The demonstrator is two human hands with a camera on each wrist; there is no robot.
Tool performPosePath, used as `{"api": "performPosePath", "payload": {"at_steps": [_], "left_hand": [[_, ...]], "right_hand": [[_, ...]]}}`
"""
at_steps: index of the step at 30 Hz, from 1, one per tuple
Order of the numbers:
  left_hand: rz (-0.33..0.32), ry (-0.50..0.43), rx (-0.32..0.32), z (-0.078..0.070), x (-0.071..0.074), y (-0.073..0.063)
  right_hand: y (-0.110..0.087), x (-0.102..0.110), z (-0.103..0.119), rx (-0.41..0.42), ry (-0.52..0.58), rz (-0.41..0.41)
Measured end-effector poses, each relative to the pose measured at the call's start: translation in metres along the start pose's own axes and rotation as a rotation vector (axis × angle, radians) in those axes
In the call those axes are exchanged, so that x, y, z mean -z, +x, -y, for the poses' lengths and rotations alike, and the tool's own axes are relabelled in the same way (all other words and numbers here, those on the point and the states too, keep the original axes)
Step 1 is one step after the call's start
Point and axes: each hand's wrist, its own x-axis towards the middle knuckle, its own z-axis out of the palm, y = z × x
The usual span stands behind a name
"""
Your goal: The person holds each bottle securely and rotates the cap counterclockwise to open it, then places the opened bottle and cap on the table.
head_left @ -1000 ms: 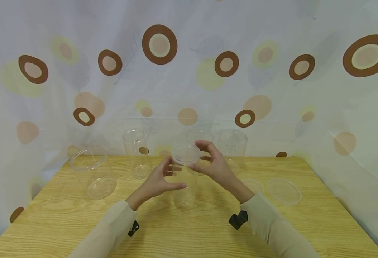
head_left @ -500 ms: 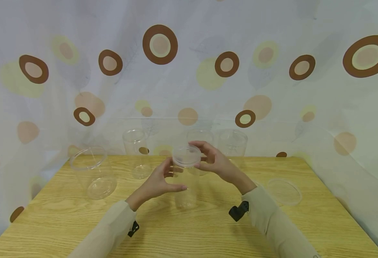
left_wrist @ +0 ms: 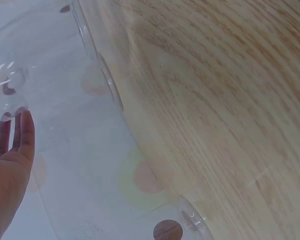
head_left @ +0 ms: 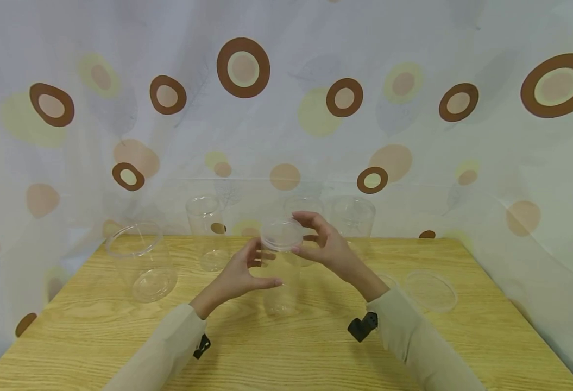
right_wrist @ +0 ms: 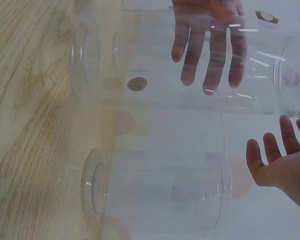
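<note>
A tall clear plastic jar [head_left: 282,285] stands upright in the middle of the wooden table, with a clear round lid [head_left: 281,234] at its mouth. My left hand [head_left: 239,277] holds the jar from the left, thumb across the front and fingers behind the wall. Through the jar [right_wrist: 259,100], those fingers show in the right wrist view. At the top right, my right hand [head_left: 329,247] holds the lid by its edge, thumb in front and index finger over the far side. Left hand fingertips [left_wrist: 25,120] touch clear plastic in the left wrist view.
A wide open jar [head_left: 151,285] stands on the left, and a narrower jar [head_left: 208,233] at the back left. Two more jars [head_left: 353,217] are behind the right hand. Flat clear lids [head_left: 431,290] lie on the right. A patterned curtain [head_left: 286,108] hangs behind the table.
The lid and right hand shift slightly left, then back right, over the jar's top. The left hand stays almost still around the jar.
</note>
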Motion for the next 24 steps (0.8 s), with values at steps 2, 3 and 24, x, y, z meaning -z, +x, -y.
{"api": "performPosePath", "payload": {"at_steps": [2,3,24], "left_hand": [[-0.002,-0.008,0.005,0.000,0.000,0.000],[-0.003,-0.010,0.008,0.000,0.000,0.000],[0.017,-0.011,-0.005,-0.001,-0.001,0.000]], "right_hand": [[-0.002,-0.005,0.001,0.003,-0.035,-0.057],[-0.003,-0.007,0.001,-0.002,-0.054,-0.084],[0.001,0.006,0.000,-0.053,0.098,0.144]]}}
